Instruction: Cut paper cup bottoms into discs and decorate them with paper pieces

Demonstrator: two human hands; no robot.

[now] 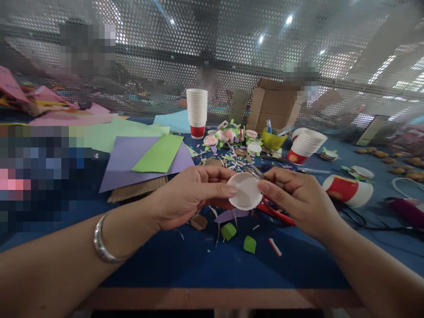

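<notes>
Both my hands are raised over the table's near middle, around a round white paper disc (245, 194) that looks like a cup base. My left hand (195, 190) pinches its left edge, thumb on top and fingers beneath. At the right edge, my right hand (298, 196) is closed, its thumb against the disc. A thin metal tip shows by the right fingertips; whether I hold it is unclear. Red handles (276, 214), apparently of scissors, lie partly hidden below that hand. Green paper scraps (228, 231) and a brown cardboard piece (199, 222) lie nearer me.
Purple and green paper sheets (157, 153) lie left. A stack of paper cups (197, 112) stands behind; tipped cups (304, 148) and a lying cup (347, 191) are right. Decorated discs (228, 136), paper shreds, a yellow-green container (273, 139) and a cardboard box (273, 106) sit farther back.
</notes>
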